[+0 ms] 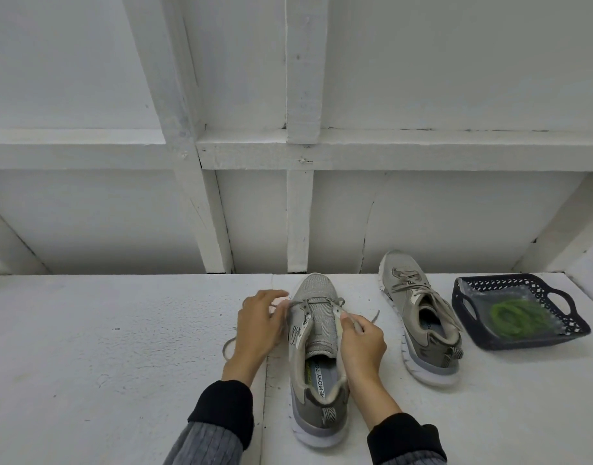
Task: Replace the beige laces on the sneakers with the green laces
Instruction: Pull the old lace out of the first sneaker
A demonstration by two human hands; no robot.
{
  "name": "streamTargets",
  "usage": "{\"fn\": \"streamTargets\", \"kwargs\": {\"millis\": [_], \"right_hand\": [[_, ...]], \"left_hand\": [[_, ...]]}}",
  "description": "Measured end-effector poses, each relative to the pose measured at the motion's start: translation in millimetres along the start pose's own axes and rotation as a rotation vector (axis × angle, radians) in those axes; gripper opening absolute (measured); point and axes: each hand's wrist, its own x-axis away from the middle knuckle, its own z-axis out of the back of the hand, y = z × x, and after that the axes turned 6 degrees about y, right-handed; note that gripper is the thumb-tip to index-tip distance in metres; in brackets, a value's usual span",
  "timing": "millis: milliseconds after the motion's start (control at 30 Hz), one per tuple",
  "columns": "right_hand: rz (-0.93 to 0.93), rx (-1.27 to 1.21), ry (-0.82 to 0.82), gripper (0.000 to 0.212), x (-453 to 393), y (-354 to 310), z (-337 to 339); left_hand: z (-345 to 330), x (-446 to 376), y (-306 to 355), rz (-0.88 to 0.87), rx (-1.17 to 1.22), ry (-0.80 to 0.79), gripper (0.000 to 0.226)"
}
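Head view: the near sneaker [316, 360] stands on the desk [103, 347] between both hands. The beige lace [229, 344] looks limp and light, likely best taken near its tip. The left hand [256, 325] is blurred; I cannot tell its grip. The right hand [360, 342] pinches lace at the eyelets. The green laces [520, 317] lie in the basket [572, 325], far right.

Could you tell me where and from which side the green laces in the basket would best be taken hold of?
Pinch the middle of the green laces from straight above. They lie as a loose coil flat on the floor of the dark basket, whose raised walls block any sideways approach; the right hand is the nearer one.
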Motion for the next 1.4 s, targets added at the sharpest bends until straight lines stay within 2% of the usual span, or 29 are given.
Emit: {"fn": "streamTargets", "kwargs": {"millis": [100, 200, 333, 400, 500, 567, 633, 667, 700, 767, 867, 967, 1033, 1133, 1300, 1333, 1400], "right_hand": [[0.007, 0.005, 0.000, 0.013, 1.0, -2.0, 0.2], [0.009, 0.005, -0.005, 0.012, 1.4, -1.3, 0.2], [0.006, 0.007, -0.007, 0.012, 2.1, -1.3, -1.0], [-0.002, 0.003, -0.005, 0.013, 2.6, -1.0, -0.8], [0.001, -0.004, 0.004, 0.012, 2.3, -1.6, 0.6], [0.004, -0.002, 0.004, 0.012, 2.8, -2.9, 0.7], [0.012, 0.004, -0.002, 0.013, 3.5, -3.2, 0.4], [0.012, 0.007, -0.006, 0.013, 3.6, -3.4, 0.3], [0.013, 0.008, -0.009, 0.014, 3.9, -3.9, 0.3], [0.018, 0.010, -0.010, 0.017, 4.3, -4.2, 0.9], [0.005, 0.015, -0.009, 0.021, 4.4, -4.1, 0.8], [0.003, 0.012, -0.003, 0.016, 5.6, -6.0, 1.2], [0.007, 0.010, -0.003, 0.017, 5.9, -6.7, 1.4], [0.014, 0.013, -0.009, 0.016, 5.2, -6.1, 1.8], [0.018, 0.012, -0.008, 0.016, 5.1, -5.7, 1.8], [0.019, 0.008, -0.008, 0.016, 5.7, -6.1, 1.7], [0.016, 0.001, -0.002, 0.016, 6.7, -7.2, 1.4]], "left_hand": [[-11.1, -6.5, 12.8, -0.088, -0.143, -0.034, 0.015], [-14.3, -6.4, 17.9, -0.017, -0.150, -0.035, 0.013], [-13.1, -3.0, 12.5, 0.017, -0.120, -0.120, 0.013], [-11.6, -0.7, 16.3, 0.134, 0.079, -0.090, 0.013], [-5.3, 1.5, 16.2, 0.479, 0.435, 0.072, 0.012], [1.7, 0.8, 10.9, 0.706, 0.817, 0.164, 0.018], [13.4, 0.1, 7.2, 0.890, 1.190, 0.348, 0.026], [17.5, -0.9, 2.9, 0.935, 1.244, 0.443, 0.030], [20.8, -1.1, -1.0, 0.936, 1.198, 0.489, 0.033], [23.9, 1.9, -5.6, 0.848, 0.902, 0.477, 0.030], [20.3, 12.4, -7.4, 0.555, 0.437, 0.323, 0.013], [9.4, 11.0, 1.2, 0.289, 0.255, 0.111, 0.009], [-0.3, 3.8, 1.8, 0.134, 0.113, 0.042, 0.008], [-11.8, -2.2, 5.1, -0.034, -0.156, -0.022, 0.021], [-16.8, -6.7, 14.3, -0.057, -0.266, -0.033, 0.016], [-17.1, -7.0, 12.8, -0.037, -0.211, -0.045, 0.014], [-16.0, -3.5, 14.4, 0.072, 0.071, -0.053, 0.010]]}}
